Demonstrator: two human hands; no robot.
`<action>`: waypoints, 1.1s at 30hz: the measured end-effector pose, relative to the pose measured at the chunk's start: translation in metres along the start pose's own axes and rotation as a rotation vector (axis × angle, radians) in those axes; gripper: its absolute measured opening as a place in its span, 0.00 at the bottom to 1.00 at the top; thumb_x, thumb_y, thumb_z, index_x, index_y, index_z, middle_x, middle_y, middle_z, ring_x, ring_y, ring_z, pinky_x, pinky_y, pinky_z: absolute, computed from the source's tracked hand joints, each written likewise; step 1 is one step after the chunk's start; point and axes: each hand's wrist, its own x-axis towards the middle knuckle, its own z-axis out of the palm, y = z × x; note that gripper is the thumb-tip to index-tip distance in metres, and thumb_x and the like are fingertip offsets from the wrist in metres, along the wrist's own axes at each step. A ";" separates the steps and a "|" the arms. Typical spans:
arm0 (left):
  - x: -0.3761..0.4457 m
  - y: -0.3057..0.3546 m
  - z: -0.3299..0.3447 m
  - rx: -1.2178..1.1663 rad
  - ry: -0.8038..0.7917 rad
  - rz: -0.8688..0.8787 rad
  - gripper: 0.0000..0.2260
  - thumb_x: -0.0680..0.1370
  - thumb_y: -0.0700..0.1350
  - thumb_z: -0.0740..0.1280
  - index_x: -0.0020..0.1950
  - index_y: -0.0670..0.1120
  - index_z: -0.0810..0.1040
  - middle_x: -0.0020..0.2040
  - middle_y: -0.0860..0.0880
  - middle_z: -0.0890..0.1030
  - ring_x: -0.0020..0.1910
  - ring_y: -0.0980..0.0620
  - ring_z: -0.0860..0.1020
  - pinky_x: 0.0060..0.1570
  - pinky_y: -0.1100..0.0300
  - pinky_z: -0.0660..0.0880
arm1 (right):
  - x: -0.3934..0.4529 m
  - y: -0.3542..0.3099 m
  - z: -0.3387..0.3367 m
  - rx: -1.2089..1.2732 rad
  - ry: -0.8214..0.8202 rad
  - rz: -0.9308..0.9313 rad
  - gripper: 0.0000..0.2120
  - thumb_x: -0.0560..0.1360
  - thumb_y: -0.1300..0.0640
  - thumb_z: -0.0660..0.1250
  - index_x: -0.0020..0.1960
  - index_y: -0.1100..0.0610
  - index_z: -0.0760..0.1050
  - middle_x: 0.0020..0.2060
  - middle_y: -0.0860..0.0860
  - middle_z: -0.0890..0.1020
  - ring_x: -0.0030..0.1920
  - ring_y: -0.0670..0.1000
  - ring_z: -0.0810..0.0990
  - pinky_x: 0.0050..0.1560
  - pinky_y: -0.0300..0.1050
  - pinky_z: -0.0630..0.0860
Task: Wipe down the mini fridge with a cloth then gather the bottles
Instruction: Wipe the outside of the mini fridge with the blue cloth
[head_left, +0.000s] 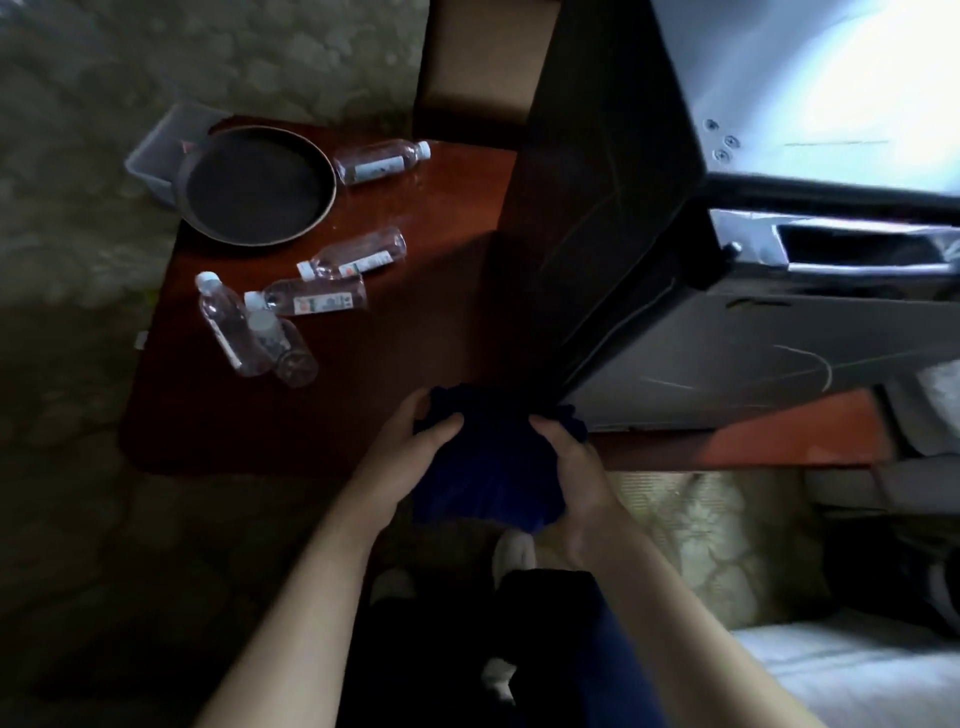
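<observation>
A dark blue cloth (488, 467) was gripped by both hands at the table's (332, 415) near edge.
It was held by the left hand (410, 441) and right hand (571, 462), just beside the mini fridge (675, 260); five bottles (311, 301) were left lying nearby.

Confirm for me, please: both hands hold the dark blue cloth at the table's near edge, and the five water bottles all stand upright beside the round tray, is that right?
Not quite. The head view shows the bottles lying on their sides on the table, not upright. The rest holds: left hand and right hand grip the cloth, with the round tray nearby.
</observation>
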 end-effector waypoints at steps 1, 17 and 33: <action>0.002 -0.008 0.003 0.032 0.002 -0.014 0.29 0.76 0.58 0.67 0.75 0.58 0.61 0.69 0.54 0.69 0.63 0.53 0.71 0.64 0.55 0.69 | 0.005 0.007 -0.007 0.003 0.017 0.013 0.34 0.62 0.44 0.78 0.65 0.53 0.75 0.56 0.56 0.83 0.54 0.60 0.83 0.54 0.60 0.79; 0.120 -0.129 0.117 -0.095 0.189 -0.060 0.40 0.61 0.70 0.71 0.68 0.53 0.74 0.63 0.49 0.78 0.57 0.47 0.78 0.63 0.49 0.73 | 0.148 0.057 -0.149 0.091 -0.185 -0.190 0.29 0.68 0.47 0.75 0.66 0.53 0.74 0.56 0.55 0.83 0.55 0.57 0.83 0.57 0.56 0.77; 0.133 -0.176 0.171 -0.685 0.069 0.390 0.25 0.76 0.46 0.71 0.71 0.55 0.69 0.63 0.46 0.79 0.60 0.47 0.79 0.55 0.53 0.76 | 0.162 0.054 -0.183 0.010 -0.456 -0.444 0.23 0.71 0.50 0.74 0.65 0.53 0.74 0.54 0.53 0.84 0.54 0.53 0.83 0.57 0.54 0.79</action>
